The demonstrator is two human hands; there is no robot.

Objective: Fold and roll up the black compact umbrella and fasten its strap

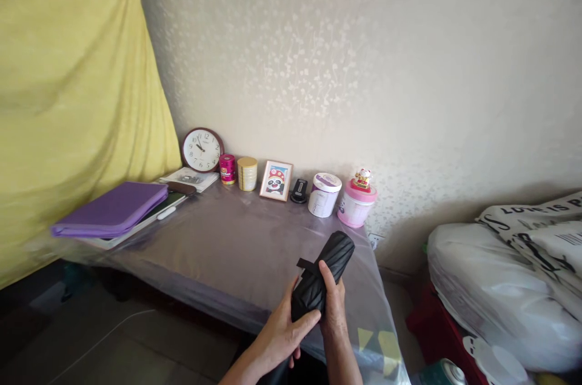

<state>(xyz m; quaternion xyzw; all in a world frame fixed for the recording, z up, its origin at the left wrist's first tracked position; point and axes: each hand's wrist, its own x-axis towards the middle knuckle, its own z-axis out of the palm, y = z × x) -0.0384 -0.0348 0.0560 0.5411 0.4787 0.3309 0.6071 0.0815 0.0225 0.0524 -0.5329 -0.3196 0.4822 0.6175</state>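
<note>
A black folded umbrella (337, 254) is held between both hands, slanting up to the right above the near edge of the table. My left hand (286, 327) wraps its lower part, with the thumb laid across the rolled cloth. My right hand (334, 297) grips it from the right side, thumb pointing up along the folds. A short black strap (307, 264) sticks out loose to the left of the umbrella. The fingers behind the umbrella are mostly hidden.
The table (227, 239) has a clear plastic cover. Along its back stand a clock (202, 150), tins, a panda picture frame (276, 180) and two tubs, one topped by a cat figurine (362, 179). A purple folder (111, 209) lies left; white bags (491, 288) bulge at right.
</note>
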